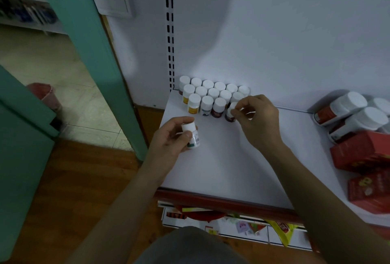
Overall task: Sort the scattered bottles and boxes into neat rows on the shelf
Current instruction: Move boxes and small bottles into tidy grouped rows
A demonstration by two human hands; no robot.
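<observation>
- Done: small white-capped bottles stand upright in three tight rows (213, 95) at the rear left corner of the shelf (221, 168), just above the centre of the frame. The caps sit touching or just beside one another, and the lines read straight.
- In progress: the front row is shorter than the two behind it and is being filled at its right end.
- Left to do: the big bottles (348, 114) lie on their sides in a heap at the right edge of the frame. The red boxes (363, 152) lie below them at mixed angles. None of these is in a row.
- Judgement: the small-bottle block is close to complete and the larger stock is not yet begun, so much of the task is left.
- Right hand (259, 120): the fingertips pinch the cap of a dark bottle (230, 114) at the right end of the front row, just beside its neighbour. The base probably rests on the shelf, but the fingers partly hide the bottle.
- Left hand (171, 137): the fingers and thumb are curled round a white bottle (191, 135). It is held tilted, below and left of the rows in the frame and apart from them.
- The hands are apart, each on its own bottle.
</observation>
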